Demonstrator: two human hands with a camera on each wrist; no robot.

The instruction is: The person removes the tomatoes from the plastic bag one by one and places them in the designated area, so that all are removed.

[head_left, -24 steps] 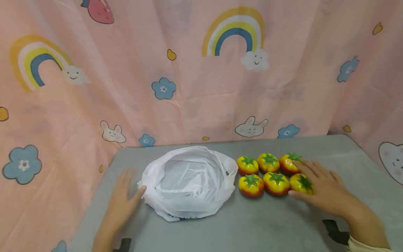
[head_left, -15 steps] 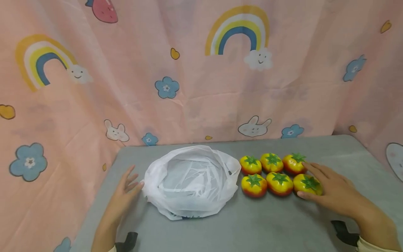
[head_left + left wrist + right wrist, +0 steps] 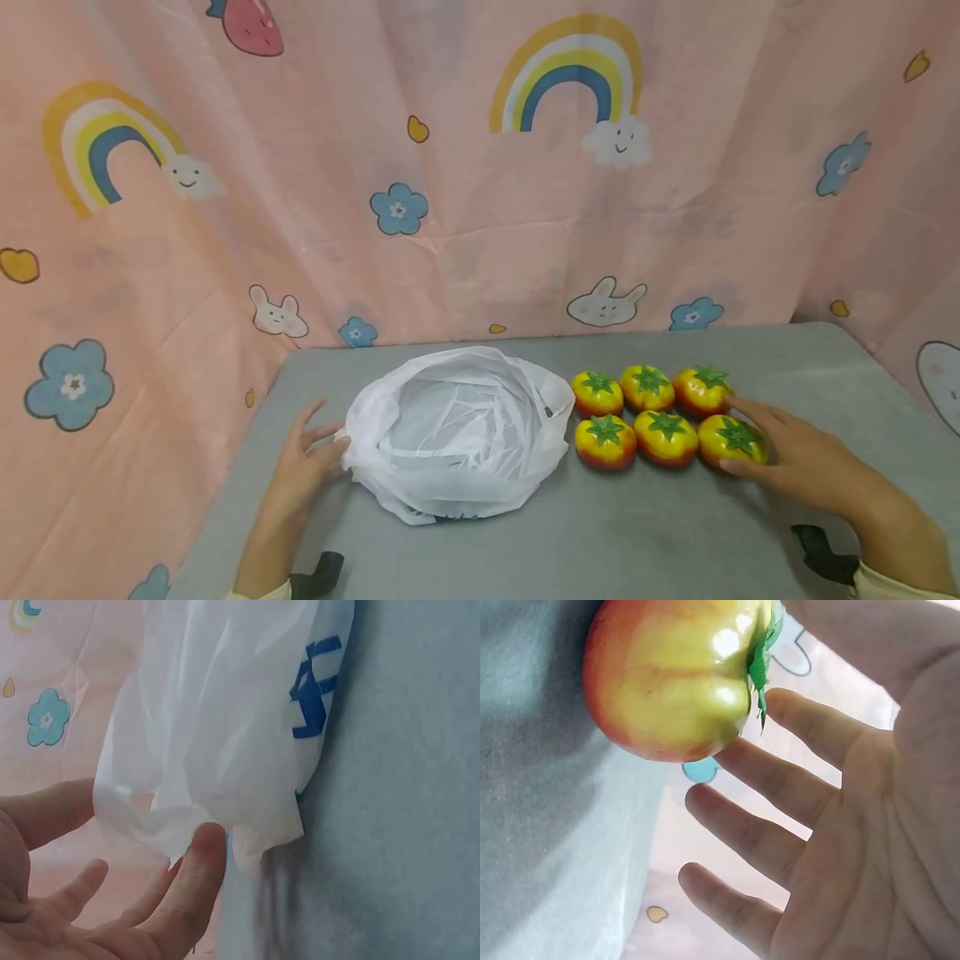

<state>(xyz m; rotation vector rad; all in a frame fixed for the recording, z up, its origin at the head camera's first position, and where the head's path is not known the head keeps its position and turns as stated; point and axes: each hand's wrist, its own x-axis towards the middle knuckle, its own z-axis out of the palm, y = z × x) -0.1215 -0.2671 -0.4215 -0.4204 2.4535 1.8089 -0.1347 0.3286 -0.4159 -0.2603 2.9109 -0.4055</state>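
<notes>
Bag (image 3: 453,497) sits on the tabletop (image 3: 540,550); your left hand (image 3: 298,468) has drawn in, fingers parted, so its edge is within reach. Your right hand (image 3: 813,467) stays spread around the end fruit (image 3: 729,443), beside the bag.

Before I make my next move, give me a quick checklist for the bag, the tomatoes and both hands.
1. Bag mouth open, facing up: ok.
2. All six tomatoes on the table, outside the bag: ok.
3. Left hand at the bag's left edge: ok.
4. Left hand pinching the bag: cannot tell.
5. Front-row rightmost tomato gripped by the right hand: not ok, fingers are spread.
</notes>
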